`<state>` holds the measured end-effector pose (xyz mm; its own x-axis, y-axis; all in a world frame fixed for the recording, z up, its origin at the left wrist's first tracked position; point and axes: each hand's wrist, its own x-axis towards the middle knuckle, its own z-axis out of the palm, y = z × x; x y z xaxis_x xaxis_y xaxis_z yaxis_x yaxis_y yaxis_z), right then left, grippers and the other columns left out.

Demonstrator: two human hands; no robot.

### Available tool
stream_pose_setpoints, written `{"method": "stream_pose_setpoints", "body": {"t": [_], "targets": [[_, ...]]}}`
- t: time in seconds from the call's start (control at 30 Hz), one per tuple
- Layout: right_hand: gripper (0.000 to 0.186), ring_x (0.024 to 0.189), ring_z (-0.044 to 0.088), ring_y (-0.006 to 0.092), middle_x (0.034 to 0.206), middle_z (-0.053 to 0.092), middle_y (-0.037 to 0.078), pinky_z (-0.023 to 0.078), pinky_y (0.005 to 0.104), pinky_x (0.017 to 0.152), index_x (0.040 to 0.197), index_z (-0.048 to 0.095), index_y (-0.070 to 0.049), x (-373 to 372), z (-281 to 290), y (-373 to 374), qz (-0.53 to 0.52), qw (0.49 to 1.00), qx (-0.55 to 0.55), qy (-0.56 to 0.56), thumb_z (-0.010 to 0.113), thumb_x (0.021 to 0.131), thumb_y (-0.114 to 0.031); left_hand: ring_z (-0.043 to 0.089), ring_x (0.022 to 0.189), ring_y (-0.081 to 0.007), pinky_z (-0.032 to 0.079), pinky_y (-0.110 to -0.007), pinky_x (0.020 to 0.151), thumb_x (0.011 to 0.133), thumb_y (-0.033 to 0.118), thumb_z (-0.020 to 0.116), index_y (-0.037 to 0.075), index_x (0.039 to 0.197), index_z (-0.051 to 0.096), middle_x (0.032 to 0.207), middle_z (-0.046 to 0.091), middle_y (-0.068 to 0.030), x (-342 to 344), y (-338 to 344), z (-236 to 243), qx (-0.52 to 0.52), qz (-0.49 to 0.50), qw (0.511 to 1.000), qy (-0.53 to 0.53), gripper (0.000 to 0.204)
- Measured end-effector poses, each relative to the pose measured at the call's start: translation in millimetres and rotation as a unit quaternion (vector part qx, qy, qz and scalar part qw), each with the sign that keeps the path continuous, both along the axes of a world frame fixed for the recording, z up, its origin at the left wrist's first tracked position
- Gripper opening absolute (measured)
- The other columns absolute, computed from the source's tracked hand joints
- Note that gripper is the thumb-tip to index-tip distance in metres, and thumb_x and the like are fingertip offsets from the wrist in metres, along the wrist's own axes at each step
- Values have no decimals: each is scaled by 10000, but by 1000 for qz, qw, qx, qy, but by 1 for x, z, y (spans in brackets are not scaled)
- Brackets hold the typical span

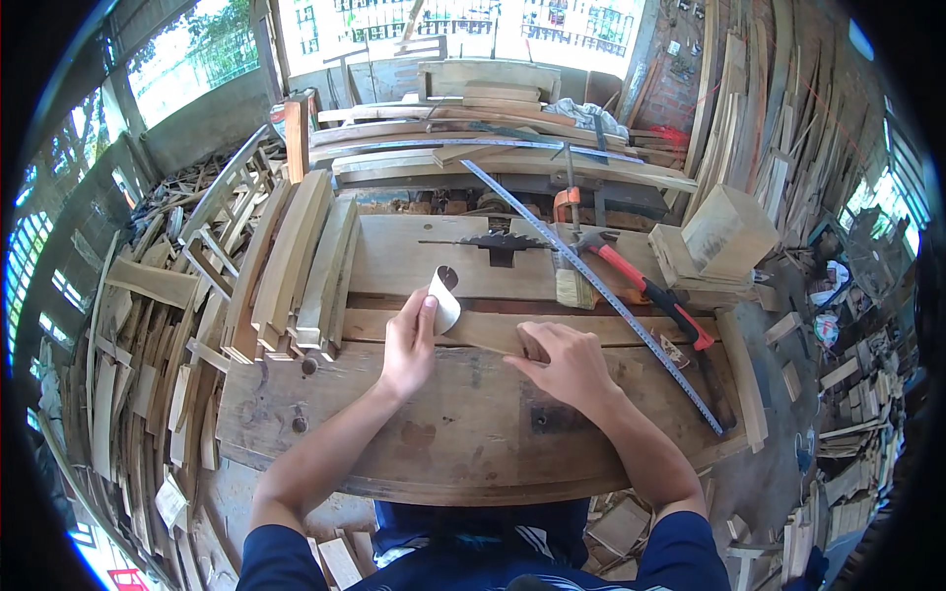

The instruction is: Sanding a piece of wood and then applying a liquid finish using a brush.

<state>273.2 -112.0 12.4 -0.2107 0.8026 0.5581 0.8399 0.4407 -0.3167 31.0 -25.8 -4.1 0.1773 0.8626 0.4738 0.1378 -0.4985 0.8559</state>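
Observation:
A curled pale strip (446,307), dark on its inner face and looking like sandpaper, is pinched between the thumb and fingers of my left hand (412,330). My right hand (567,360) is closed, with its fingers bent at the right end of a thin brown strip (481,343). Whether this brown strip joins the curled piece cannot be made out. Both hands are over the wooden workbench (434,443). Just beyond them a toothed circular saw blade (503,241) stands up from a slot in the bench.
Right of my hands lie a wide brush (574,286), a red-and-black-handled hammer (641,281) and a long metal ruler (631,330). Wooden blocks (724,236) stand at the bench's right. Stacked boards (296,256) border its left, with a timber pile (493,128) behind.

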Motion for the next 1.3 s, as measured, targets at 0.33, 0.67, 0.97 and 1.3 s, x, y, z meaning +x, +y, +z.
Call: {"method": "stream_pose_setpoints", "body": {"t": [0.33, 0.67, 0.97, 1.3], "targets": [[469, 867, 760, 300, 1024, 781, 115, 609, 377, 725, 1138, 721, -42, 5, 6, 1, -5, 1000, -20, -1, 892, 828, -350, 408, 678, -87, 381, -282, 611, 1168, 221, 455, -28, 1250, 630, 707, 491, -32, -8, 0, 2, 0, 7, 1000, -1, 315], [486, 860, 764, 276, 1003, 778, 96, 609, 369, 725, 1152, 721, -48, 8, 5, 2, -3, 1000, 9, -9, 896, 828, -364, 460, 730, -90, 427, -283, 657, 1167, 222, 453, -28, 1265, 633, 762, 564, -60, -7, -5, 0, -22, -4, 1000, 11, 323], [494, 828, 764, 273, 983, 776, 108, 603, 367, 696, 1176, 723, -53, 2, 7, 5, -11, 999, 49, -4, 889, 840, -375, 489, 741, -104, 452, -291, 681, 1168, 209, 443, -26, 1224, 634, 777, 596, -85, -10, 1, 1, -22, -6, 1000, -11, 308], [483, 715, 721, 253, 882, 735, 89, 561, 355, 613, 1196, 694, -55, 3, 11, 5, -28, 998, 51, 13, 894, 842, -316, 508, 774, -106, 462, -281, 712, 1168, 224, 445, -25, 1280, 639, 815, 614, -81, -7, -2, -7, -49, -23, 998, -15, 335]]}}
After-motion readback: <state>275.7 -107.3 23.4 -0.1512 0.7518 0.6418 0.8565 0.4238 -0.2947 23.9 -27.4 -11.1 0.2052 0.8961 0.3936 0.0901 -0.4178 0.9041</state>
